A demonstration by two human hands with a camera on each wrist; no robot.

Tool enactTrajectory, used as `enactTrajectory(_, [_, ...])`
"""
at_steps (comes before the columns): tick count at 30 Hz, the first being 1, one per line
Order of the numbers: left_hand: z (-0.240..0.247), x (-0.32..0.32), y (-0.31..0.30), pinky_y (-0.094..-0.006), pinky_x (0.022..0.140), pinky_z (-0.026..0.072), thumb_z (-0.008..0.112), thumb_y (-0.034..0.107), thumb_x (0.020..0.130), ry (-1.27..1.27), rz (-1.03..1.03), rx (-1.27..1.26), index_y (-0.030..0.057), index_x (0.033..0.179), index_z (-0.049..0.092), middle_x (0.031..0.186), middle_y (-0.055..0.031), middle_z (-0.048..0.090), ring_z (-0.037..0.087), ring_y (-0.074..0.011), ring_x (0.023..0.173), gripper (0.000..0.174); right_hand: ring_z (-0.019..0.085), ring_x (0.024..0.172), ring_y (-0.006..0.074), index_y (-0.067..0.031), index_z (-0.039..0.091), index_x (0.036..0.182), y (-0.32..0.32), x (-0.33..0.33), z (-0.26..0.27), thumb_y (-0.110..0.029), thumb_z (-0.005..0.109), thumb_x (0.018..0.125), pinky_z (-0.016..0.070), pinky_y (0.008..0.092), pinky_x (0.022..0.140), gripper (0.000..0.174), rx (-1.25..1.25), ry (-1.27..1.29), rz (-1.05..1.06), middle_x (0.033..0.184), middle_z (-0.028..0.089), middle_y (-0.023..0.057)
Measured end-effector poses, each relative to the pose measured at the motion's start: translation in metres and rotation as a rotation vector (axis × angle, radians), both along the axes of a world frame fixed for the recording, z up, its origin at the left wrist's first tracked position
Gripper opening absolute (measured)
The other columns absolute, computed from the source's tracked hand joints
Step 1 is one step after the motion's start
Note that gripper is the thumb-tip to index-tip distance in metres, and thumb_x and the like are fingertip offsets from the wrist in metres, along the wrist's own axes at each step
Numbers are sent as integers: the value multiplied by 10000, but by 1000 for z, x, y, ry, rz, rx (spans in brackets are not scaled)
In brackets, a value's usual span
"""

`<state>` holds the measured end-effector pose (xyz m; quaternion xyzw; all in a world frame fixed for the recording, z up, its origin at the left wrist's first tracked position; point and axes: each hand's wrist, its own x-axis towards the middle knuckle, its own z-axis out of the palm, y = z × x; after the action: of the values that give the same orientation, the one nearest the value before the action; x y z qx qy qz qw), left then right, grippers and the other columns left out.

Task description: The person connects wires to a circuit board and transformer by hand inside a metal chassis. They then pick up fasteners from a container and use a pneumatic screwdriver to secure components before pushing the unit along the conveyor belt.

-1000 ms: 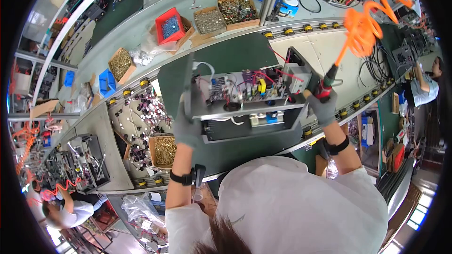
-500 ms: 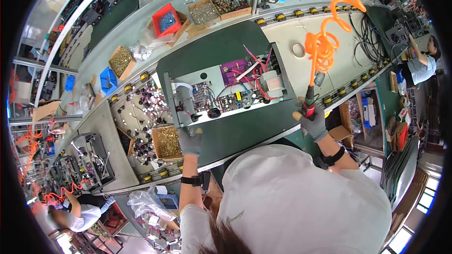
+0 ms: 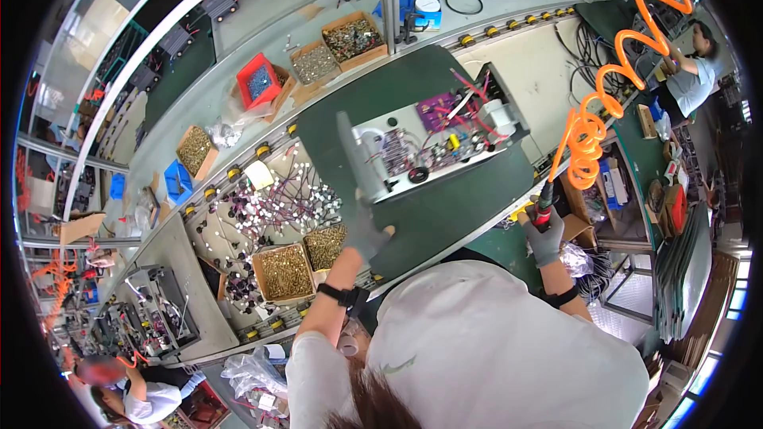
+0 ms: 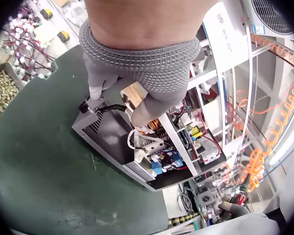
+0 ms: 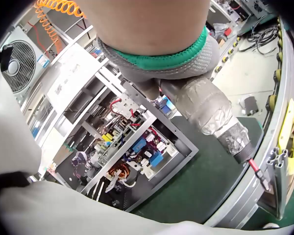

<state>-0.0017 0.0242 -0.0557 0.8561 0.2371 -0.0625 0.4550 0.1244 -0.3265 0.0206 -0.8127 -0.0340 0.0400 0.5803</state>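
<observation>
An open metal equipment chassis (image 3: pixel 429 143), packed with circuit boards, wires and a purple board, lies on the dark green board (image 3: pixel 469 191). At its left end panel (image 3: pixel 362 155) is my gloved left hand (image 3: pixel 367 237), fingers right at the near lower corner and thumb held out to the side. In the left wrist view, the fingers overlap the panel's corner beside a black cable (image 4: pixel 112 108). My gloved right hand (image 3: pixel 545 240) grips a power screwdriver (image 3: pixel 544 210) apart from the chassis. Its tape-wrapped body and bit show in the right wrist view, pointing past the bench edge.
Boxes of brass fittings (image 3: pixel 284 272) and a pile of wire connectors (image 3: pixel 274 199) lie left of the green board. Behind stand a red bin (image 3: pixel 256 81) and cartons of small parts. An orange coiled hose (image 3: pixel 584 143) hangs to the screwdriver. Rollers line the bench edges.
The chassis was tipped up between both hands, then set flat on the green board, and now sits slightly turned. My right hand has moved away from it toward my body with the screwdriver.
</observation>
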Motion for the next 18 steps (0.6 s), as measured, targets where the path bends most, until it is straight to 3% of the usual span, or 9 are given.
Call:
enactTrajectory(1, [-8, 15, -8, -341, 1044, 318, 699, 252, 734, -45, -103, 127, -32, 1416, 58, 1413, -251, 295, 347, -321, 1299, 978, 506, 688, 50, 17, 552, 1107, -4, -2, 1, 24, 681, 733, 442, 194, 648, 396, -41, -23, 22, 822, 556, -16])
enactTrajectory(3, [33, 66, -32, -360, 997, 373, 677, 336, 752, 101, -284, 120, -46, 1399, 105, 1350, -283, 370, 447, -364, 1208, 945, 507, 697, 51, 15, 549, 1114, -8, -5, 2, 30, 677, 732, 442, 192, 656, 403, -11, -17, 16, 831, 555, -14])
enactTrajectory(5, [45, 111, -58, -395, 916, 443, 678, 295, 744, 130, -346, 58, -22, 1391, 157, 1201, -290, 510, 548, -397, 1064, 889, 512, 741, 51, 9, 539, 1135, -15, -5, -1, 56, 657, 733, 443, 191, 685, 422, 47, 34, 64, 859, 551, -9])
enactTrajectory(8, [59, 152, -91, -377, 957, 423, 658, 301, 750, 20, -439, -1, 0, 1409, 128, 1299, -258, 446, 519, -359, 1129, 898, 510, 756, 50, -3, 534, 1153, -18, -7, 3, 72, 642, 735, 434, 185, 684, 438, 26, 87, 88, 862, 550, -11])
enactTrajectory(10, [22, 170, -120, -382, 972, 410, 636, 319, 760, -119, -565, 173, 41, 1412, 192, 1340, -216, 423, 497, -342, 1163, 837, 508, 729, 50, -15, 544, 1153, -25, -8, -2, 59, 656, 739, 420, 177, 658, 435, -27, 38, 90, 850, 551, -14])
enactTrajectory(11, [22, 163, -119, -382, 972, 410, 636, 319, 760, -112, -538, 168, 41, 1412, 192, 1340, -216, 423, 497, -342, 1163, 837, 508, 729, 50, -15, 544, 1153, -26, -7, -5, 59, 656, 739, 420, 177, 658, 435, -32, 44, 117, 850, 551, -14])
enactTrajectory(14, [28, 138, -106, -378, 1001, 379, 586, 341, 788, 63, -599, 26, 99, 1365, 364, 1353, -139, 440, 449, -309, 1219, 663, 507, 677, 44, -13, 563, 1133, -22, -8, -11, 51, 664, 727, 424, 179, 600, 423, -21, 114, 142, 812, 545, -25])
enactTrajectory(18, [-19, 41, -47, -373, 991, 389, 547, 318, 810, 227, -244, 122, 107, 1326, 420, 1315, -136, 480, 469, -284, 1201, 572, 502, 612, 47, -21, 569, 1113, -12, -13, -24, -8, 713, 729, 413, 192, 521, 410, -90, 233, 219, 809, 554, -26])
